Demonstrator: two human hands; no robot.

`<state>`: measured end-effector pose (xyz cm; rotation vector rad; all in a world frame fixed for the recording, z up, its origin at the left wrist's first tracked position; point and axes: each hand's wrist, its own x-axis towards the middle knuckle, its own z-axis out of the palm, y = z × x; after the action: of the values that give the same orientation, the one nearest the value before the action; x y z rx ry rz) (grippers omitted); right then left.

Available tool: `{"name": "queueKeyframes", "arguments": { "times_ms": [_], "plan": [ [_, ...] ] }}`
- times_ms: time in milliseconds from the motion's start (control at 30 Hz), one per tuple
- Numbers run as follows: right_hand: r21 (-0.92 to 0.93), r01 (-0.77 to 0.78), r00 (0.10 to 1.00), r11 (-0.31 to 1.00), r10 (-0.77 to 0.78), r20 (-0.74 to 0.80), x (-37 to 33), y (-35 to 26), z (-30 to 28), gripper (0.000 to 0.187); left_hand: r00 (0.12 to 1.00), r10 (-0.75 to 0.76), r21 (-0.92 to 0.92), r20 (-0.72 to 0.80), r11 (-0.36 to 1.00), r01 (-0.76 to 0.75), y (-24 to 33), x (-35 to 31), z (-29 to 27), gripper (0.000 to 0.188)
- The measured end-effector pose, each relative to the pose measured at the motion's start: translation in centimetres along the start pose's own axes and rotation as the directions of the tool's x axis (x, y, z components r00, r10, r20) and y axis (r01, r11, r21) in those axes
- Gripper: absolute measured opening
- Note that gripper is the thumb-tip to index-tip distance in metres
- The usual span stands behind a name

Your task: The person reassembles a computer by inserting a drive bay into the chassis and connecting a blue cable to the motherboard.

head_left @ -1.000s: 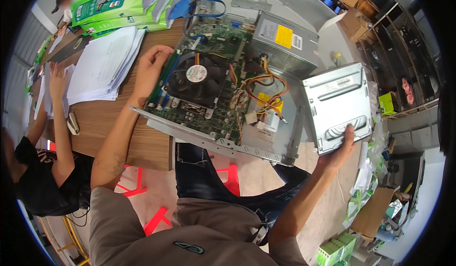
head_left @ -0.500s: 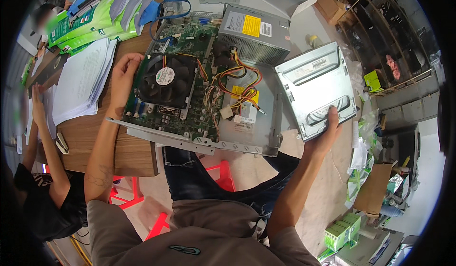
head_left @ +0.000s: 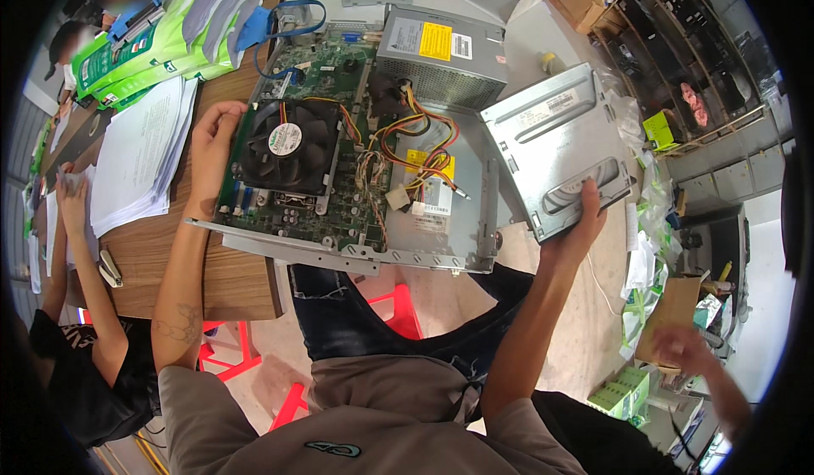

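An opened computer case (head_left: 475, 259) lies before me. In it are a green motherboard (head_left: 335, 127) with a black cooling fan (head_left: 292, 154), a grey power supply (head_left: 445, 55) and a tangle of coloured cables (head_left: 437, 144). My left hand (head_left: 216, 140) has its bent fingers closed on the case's left edge. To the right of the case, my right hand (head_left: 578, 220) grips the near end of a silver metal drive cage (head_left: 555, 148), held tilted beside the case. My right thumb lies on its top face; the other fingers are hidden beneath.
Paper stacks (head_left: 140, 157) and green packages (head_left: 127, 55) cover the left of the wooden table (head_left: 242, 284), near a stapler (head_left: 110, 269) and a co-worker's hands (head_left: 72, 195). Another person's hand (head_left: 687, 348) is at right. Red stools (head_left: 231, 348) stand below. Metal shelves (head_left: 678, 59) rise at far right.
The drive cage has shifted slightly and tilted in my right hand. Another person's arm has come into view at the lower right. The co-worker's hands at left have moved over the papers.
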<state>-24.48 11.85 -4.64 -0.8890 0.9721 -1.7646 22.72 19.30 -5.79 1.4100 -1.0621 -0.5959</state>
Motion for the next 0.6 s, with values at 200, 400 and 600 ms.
{"name": "queueKeyframes", "arguments": {
  "times_ms": [200,400,600],
  "plan": [
    [-0.01,0.034,0.999,0.999,-0.033,0.023,0.0,-0.6,-0.4,0.055,1.0,-0.003,-0.01,0.029,1.0,0.004,0.5,-0.1,0.5,0.02],
    [0.024,0.038,0.998,0.999,-0.039,0.056,0.1,-0.1,0.4,0.058,0.999,-0.021,-0.004,0.032,1.0,0.021,0.3,0.0,0.3,0.02],
    [0.015,-0.007,1.0,1.0,0.007,0.017,-0.4,-0.9,0.9,0.06,0.999,-0.036,-0.026,0.02,0.999,0.036,0.6,-0.3,0.1,0.019]
  ]
}}
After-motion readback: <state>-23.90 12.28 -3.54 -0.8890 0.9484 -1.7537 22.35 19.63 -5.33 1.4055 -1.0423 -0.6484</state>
